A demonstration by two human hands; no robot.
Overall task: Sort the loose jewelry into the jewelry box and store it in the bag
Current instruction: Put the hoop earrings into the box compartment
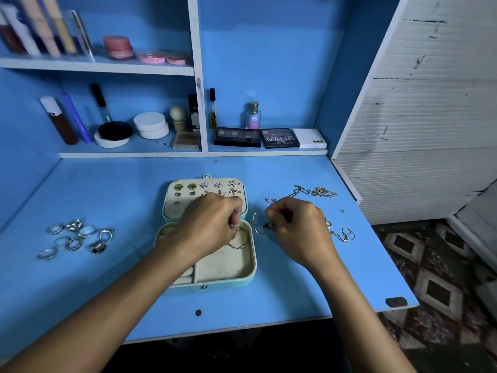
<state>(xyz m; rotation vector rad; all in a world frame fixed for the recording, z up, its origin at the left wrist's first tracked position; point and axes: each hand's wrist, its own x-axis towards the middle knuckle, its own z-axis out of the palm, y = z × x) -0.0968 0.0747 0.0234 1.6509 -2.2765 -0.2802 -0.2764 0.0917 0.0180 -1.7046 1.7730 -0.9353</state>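
The left hand point(212, 224) hangs over the open jewelry box point(242, 267) mid-counter, fingers curled together; whether they pinch the gold chain point(240, 244) lying in the tray is hidden. The right hand point(295, 227), just beside the box, pinches a thin chain point(256, 224). Rings point(76, 238) cluster well to the left, tangled necklaces point(317, 191) toward the right edge of the counter point(282, 297), bare surface between. Earrings point(205, 186) line the lid, partly covered.
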